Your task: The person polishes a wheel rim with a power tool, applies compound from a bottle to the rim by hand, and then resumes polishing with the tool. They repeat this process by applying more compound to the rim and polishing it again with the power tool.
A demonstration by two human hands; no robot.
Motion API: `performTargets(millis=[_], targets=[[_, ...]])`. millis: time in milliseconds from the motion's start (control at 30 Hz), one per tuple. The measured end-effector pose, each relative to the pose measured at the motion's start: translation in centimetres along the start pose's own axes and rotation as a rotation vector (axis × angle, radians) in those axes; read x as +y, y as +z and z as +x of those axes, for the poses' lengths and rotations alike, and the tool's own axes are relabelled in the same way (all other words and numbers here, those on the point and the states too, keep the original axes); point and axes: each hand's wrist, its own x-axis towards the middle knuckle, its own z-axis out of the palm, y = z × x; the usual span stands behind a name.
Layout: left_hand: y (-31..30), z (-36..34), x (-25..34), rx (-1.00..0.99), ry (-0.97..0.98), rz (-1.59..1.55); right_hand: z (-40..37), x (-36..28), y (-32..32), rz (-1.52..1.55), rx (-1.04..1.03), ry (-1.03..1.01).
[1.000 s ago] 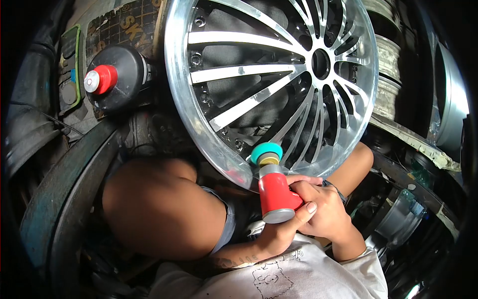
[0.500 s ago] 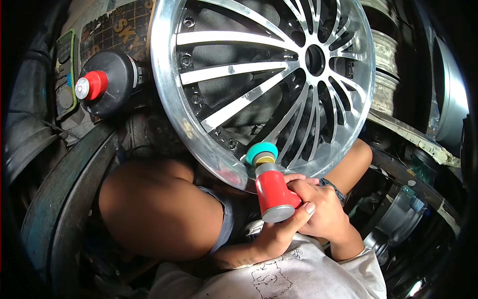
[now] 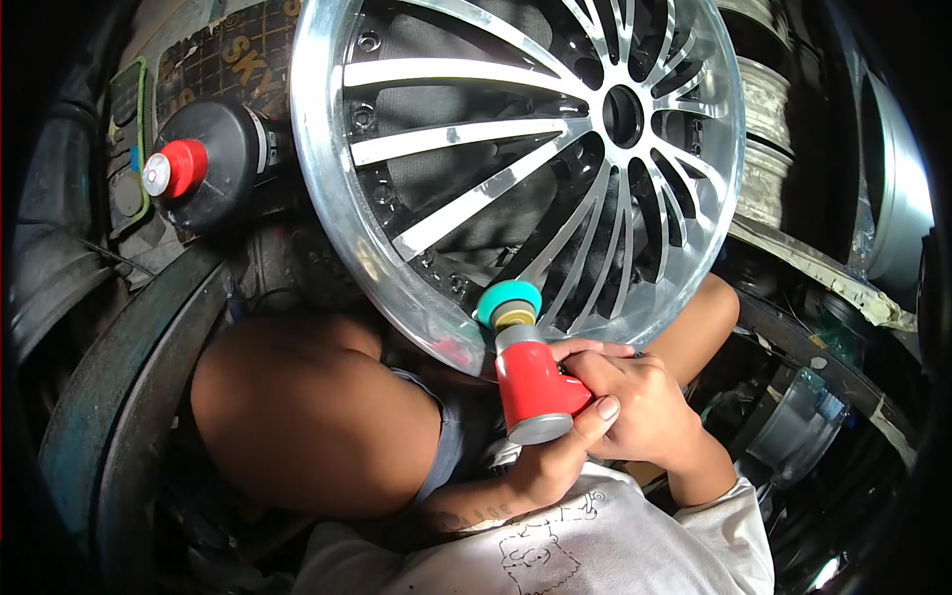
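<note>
Both hands grip a small red polisher (image 3: pixel 531 382) with a grey end cap and a round teal pad (image 3: pixel 510 302). The pad sits at the lower rim of a shiny multi-spoke alloy wheel (image 3: pixel 426 315), overlapping the rim's inner edge in this view. My left hand (image 3: pixel 555 458) reaches up from below, closed round the polisher's handle with its thumb along the side. Over the handle from the right, my right hand (image 3: pixel 635 397) is closed as well, its fingers wrapped near the left thumb. Much of the handle is hidden by the hands.
A black bottle with a red cap (image 3: pixel 186 167) lies left of the wheel, beside a printed board (image 3: pixel 228 59). My bent knees flank the wheel's lower edge. Stacked rims (image 3: pixel 764 129) stand at the right, with another metal wheel (image 3: pixel 798 426) below.
The polisher and both hands have shifted slightly to the left, the pad moving along the rim. The wheel appears slightly further left in view.
</note>
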Motion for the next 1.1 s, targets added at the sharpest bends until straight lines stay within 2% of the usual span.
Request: performTargets(millis=[100, 433, 533, 633, 733, 767, 867, 900, 933, 1033, 1100], targets=[[0.1, 0.1, 0.2, -0.025, -0.089, 0.001, -0.4, -0.1, 0.1, 0.005, 0.048, 0.018], [0.4, -0.3, -0.4, -0.032, -0.098, 0.017, -0.9, -0.1, -0.8, 0.111, -0.015, 0.097], [-0.2, -0.3, -0.8, -0.049, -0.048, 0.07, -0.7, -0.3, -0.9, 0.119, -0.013, 0.11], [0.2, -0.6, -0.3, -0.069, -0.097, 0.106, -0.3, -0.3, -1.6, 0.152, -0.037, 0.12], [0.2, 0.0, -0.1, -0.13, -0.034, 0.271, -0.2, -0.2, -1.9, 0.194, -0.028, 0.138], [0.7, -0.2, 0.0, -0.086, -0.012, 0.222, -0.3, -0.1, -1.8, 0.225, -0.026, 0.17], [0.3, 0.0, -0.4, -0.12, 0.01, 0.306, -0.2, -0.1, -1.9, 0.252, -0.042, 0.206], [0.0, -0.1, -0.1, -0.157, 0.054, 0.509, -0.3, -0.2, -2.1, 0.26, -0.04, 0.21], [0.2, -0.2, -0.1, -0.14, 0.026, 0.462, -0.1, -0.5, -2.5, 0.276, -0.056, 0.251], [0.5, -0.1, -0.2, -0.103, 0.004, 0.368, -0.2, 0.2, -1.7, 0.276, -0.005, 0.198], [0.3, 0.0, -0.7, -0.091, 0.09, 0.362, 0.0, 0.3, -1.5, 0.273, -0.021, 0.178]])
